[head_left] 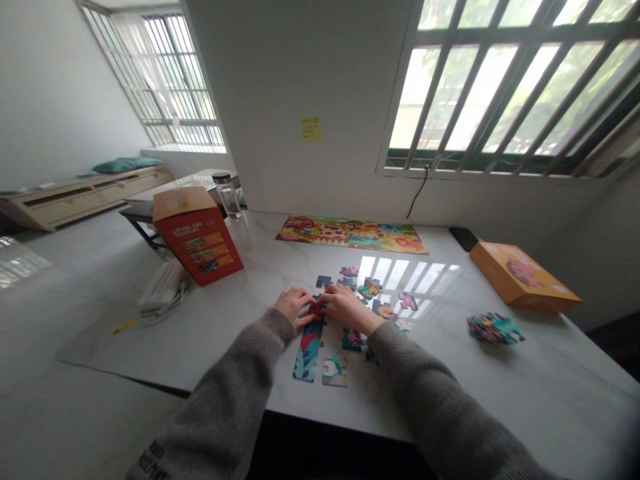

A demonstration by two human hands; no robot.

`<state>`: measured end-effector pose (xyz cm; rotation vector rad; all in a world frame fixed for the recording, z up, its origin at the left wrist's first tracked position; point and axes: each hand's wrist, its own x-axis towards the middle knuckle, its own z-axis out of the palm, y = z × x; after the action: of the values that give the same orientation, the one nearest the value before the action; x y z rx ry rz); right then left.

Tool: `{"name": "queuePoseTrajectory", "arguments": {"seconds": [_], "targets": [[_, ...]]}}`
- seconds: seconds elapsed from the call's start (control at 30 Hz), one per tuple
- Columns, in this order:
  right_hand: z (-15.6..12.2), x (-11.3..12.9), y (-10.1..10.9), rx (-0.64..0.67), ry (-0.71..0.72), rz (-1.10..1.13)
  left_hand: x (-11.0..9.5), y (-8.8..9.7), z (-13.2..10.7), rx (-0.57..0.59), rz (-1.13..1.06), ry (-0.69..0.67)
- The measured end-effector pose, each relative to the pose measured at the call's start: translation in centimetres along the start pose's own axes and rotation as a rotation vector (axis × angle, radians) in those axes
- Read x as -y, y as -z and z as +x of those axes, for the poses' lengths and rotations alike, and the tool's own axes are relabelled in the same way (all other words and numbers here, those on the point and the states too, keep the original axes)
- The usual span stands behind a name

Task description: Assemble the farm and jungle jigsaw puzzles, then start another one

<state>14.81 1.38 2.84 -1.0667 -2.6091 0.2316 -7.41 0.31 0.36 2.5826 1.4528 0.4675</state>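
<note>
My left hand [295, 305] and my right hand [346, 307] meet over a red jigsaw piece [316, 308] on the white table [225, 320], fingers curled and pressed on it. The piece sits at the top of a joined strip of blue and teal pieces [309, 350]. A loose teal piece [335, 370] lies beside the strip. Several loose pieces [380, 297] are scattered just beyond my right hand. Both forearms wear grey knit sleeves.
A finished colourful puzzle [353, 234] lies at the back by the wall. An orange-red puzzle box [197, 235] stands at left with a clear bottle [228, 196] behind it. An orange box lid [523, 275] and a heap of pieces [494, 329] lie at right.
</note>
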Motion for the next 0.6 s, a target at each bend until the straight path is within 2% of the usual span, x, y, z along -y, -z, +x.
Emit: {"name": "queuePoseTrajectory", "arguments": {"seconds": [0.17,0.33,0.6], "targets": [[-0.1,-0.5,0.0,0.003,0.041,0.022,-0.5,-0.9,-0.3,-0.024,0.083,0.027],[-0.1,-0.7,0.2,0.036,0.068,0.025,-0.9,-1.4,-0.6,-0.035,0.145,-0.007],[-1.2,0.2,0.0,0.025,0.064,0.030,-1.1,-1.2,-0.9,-0.047,0.108,-0.018]]}}
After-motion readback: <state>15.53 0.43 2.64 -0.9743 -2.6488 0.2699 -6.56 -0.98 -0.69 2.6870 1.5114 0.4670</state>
